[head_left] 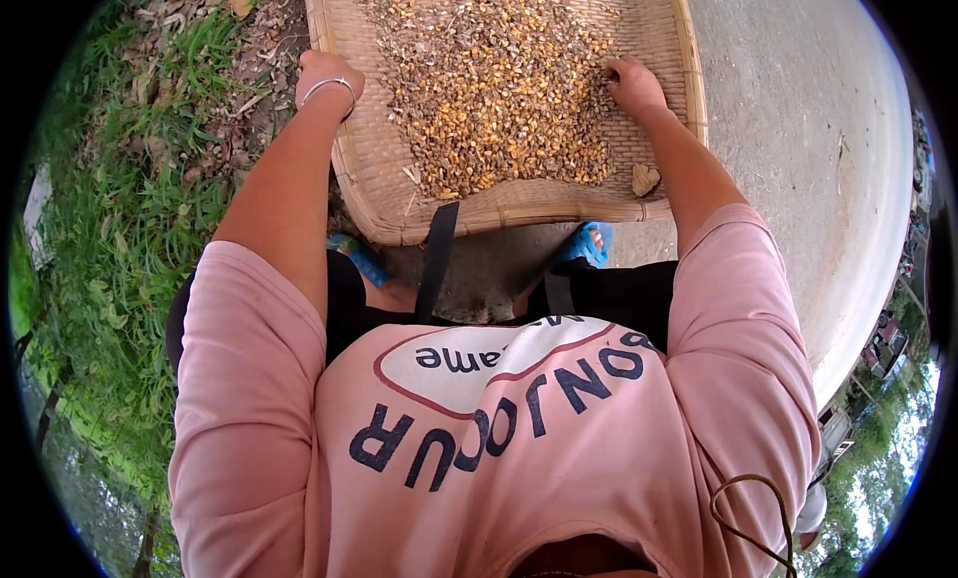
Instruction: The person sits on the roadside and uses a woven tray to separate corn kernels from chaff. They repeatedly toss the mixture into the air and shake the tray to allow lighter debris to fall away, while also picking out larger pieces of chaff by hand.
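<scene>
Concrete ground point(768, 139): grey, along the right side. Grass point(140, 219): green, with dry leaves, along the left. Pink shirt point(519, 478): on the person, nearest the camera. Woven tray point(369, 184): shallow, pale brown, far side of the shirt, between grass and concrete. Kernels point(499, 89): yellow and grey-brown mixed, spread over the tray's middle. Left hand point(329, 79): curled closed over the tray's left rim. Right hand point(637, 87): over the tray, at the kernels' right edge, fingers bent inward — whether they pinch anything, cannot tell. Blue footwear point(591, 245): one pair, just beyond the knees. Black strap point(437, 264): overlapping the tray's near rim. Tan flake point(645, 179): in the near right corner — apart from the kernels. Bracelet point(331, 83): silvery, left wrist.
</scene>
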Motion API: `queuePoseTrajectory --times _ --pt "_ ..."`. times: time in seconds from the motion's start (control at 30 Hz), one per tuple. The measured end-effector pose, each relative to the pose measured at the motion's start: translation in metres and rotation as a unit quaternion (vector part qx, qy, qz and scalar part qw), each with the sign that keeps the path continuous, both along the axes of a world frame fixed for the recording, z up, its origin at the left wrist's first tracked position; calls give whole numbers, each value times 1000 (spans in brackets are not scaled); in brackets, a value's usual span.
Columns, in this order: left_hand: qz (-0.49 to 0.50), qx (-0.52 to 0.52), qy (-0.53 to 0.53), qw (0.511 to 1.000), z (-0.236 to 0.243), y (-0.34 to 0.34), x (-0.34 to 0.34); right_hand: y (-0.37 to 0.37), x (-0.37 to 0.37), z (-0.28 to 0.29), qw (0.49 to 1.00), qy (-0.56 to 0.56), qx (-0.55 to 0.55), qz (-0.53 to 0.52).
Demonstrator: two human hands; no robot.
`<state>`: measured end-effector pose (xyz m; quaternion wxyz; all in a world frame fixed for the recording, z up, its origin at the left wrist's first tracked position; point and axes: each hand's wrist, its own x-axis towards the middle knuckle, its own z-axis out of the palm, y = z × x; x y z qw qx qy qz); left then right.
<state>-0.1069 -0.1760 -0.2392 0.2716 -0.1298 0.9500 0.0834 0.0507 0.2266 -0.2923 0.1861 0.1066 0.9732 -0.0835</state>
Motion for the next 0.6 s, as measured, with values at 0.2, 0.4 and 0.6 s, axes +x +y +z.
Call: queuePoseTrajectory --times 0.2,0.4,0.6 --pt "-13 24 -12 1000 -1 -1 -2 12 0 -2 989 138 -25 -51" --pt "-29 22 -11 999 3 -2 0 -2 -9 2 999 -5 34 -27" --pt "-34 28 -9 999 9 2 5 14 -9 -10 1000 -22 -11 -9"
